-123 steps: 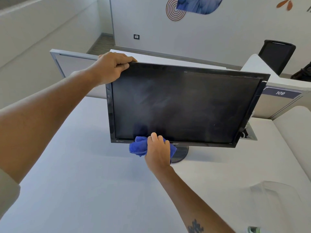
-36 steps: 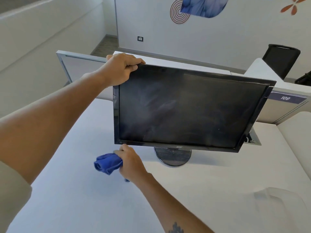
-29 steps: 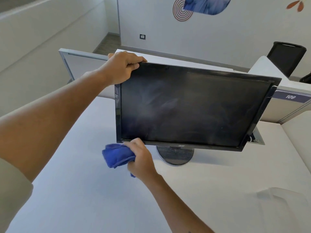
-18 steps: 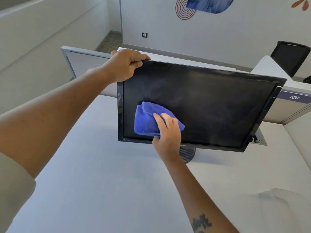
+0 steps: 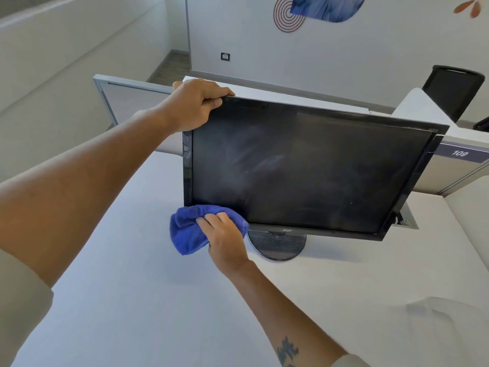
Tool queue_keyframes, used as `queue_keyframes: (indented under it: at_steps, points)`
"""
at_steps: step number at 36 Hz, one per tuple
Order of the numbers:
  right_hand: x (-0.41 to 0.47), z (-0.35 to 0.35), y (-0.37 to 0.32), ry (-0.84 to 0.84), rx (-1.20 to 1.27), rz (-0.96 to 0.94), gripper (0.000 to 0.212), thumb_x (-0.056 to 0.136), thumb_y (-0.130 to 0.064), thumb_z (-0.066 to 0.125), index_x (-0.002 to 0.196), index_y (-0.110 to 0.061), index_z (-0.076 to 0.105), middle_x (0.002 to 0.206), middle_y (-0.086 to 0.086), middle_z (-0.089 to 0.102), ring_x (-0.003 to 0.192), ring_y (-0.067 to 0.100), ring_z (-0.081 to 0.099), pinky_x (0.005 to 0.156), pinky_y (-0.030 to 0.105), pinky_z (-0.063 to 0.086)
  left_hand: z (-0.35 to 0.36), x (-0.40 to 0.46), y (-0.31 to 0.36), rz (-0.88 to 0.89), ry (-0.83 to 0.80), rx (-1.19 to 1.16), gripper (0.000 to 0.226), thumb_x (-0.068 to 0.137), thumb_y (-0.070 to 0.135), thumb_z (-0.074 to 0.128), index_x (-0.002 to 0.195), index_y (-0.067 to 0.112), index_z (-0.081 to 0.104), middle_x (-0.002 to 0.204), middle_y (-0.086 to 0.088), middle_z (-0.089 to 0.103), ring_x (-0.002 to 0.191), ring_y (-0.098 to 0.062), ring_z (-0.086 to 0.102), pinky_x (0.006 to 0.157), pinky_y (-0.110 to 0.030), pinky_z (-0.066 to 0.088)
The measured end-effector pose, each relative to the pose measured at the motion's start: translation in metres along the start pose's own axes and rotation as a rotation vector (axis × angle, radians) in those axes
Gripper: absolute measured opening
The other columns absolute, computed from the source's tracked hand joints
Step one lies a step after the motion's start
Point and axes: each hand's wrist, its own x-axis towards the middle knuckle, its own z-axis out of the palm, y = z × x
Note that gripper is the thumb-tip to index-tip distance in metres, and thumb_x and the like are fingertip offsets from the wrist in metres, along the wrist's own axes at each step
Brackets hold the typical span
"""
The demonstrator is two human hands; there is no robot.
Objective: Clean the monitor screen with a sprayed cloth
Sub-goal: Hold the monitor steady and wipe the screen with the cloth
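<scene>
Careful: your left hand [image 5: 197,105] clamps the monitor [image 5: 304,168] by its top-left corner, and your right hand [image 5: 225,234] bunches the cloth [image 5: 186,231] at its bottom-left corner. Push hard and its stand [image 5: 276,245] may skid; the smears, seemingly, could spread.

Bright, even daylight; soft shadows on the bench [image 5: 132,300]; hazy smears glare on the monitor screen [image 5: 304,170]; wide-angle bending at edges; mild overall softness
</scene>
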Motion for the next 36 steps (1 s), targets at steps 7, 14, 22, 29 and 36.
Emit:
queue_keyframes:
  at_steps: [7,14,22,29,36]
  points:
    - [0.04,-0.037,0.014,0.055,-0.138,-0.253,0.041,0.096,-0.005,0.047,0.131,-0.002,0.068,0.113,0.007,0.069,0.093,0.028,0.057,0.082,0.043,0.052,-0.002,-0.002,0.005,-0.004,-0.009,0.02,0.04,0.107,0.02,0.053,0.141,0.026,0.073,0.131,0.006,0.076,0.134,-0.026,0.061,0.123,-0.066,0.033]
    - [0.127,-0.129,0.031,0.56,-0.296,-0.124,0.045,0.092,0.004,0.057,0.134,-0.004,0.071,0.13,0.014,0.071,0.102,0.035,0.057,0.091,0.044,0.048,-0.005,-0.002,0.011,-0.118,-0.016,-0.132,0.061,0.096,0.069,0.04,0.124,0.034,0.081,0.124,0.013,0.079,0.13,-0.014,0.064,0.126,-0.061,0.032]
    - [0.108,-0.106,0.015,0.229,-0.349,-0.154,0.061,0.082,-0.006,0.061,0.141,-0.02,0.066,0.144,-0.002,0.062,0.119,0.035,0.055,0.091,0.044,0.042,-0.01,-0.007,0.023,-0.184,-0.012,-0.178,0.059,0.098,0.081,0.031,0.111,0.052,0.081,0.127,0.021,0.077,0.138,-0.014,0.059,0.131,-0.057,0.025]
    - [0.021,-0.037,0.021,-0.216,-0.398,-0.366,0.057,0.076,-0.012,0.065,0.132,-0.022,0.063,0.132,-0.007,0.058,0.111,0.027,0.047,0.088,0.041,0.041,-0.01,-0.006,0.016,-0.187,-0.045,-0.202,0.065,0.097,0.092,0.025,0.118,0.06,0.077,0.135,0.023,0.072,0.147,-0.027,0.049,0.131,-0.059,0.025]
    - [0.033,-0.078,0.044,-0.011,-0.598,-0.377,0.049,0.087,-0.007,0.055,0.133,-0.024,0.061,0.128,-0.002,0.061,0.112,0.033,0.054,0.084,0.045,0.04,-0.012,-0.005,0.019,-0.179,-0.061,-0.191,0.067,0.097,0.091,0.019,0.12,0.062,0.074,0.136,0.019,0.069,0.146,-0.029,0.048,0.13,-0.059,0.024]
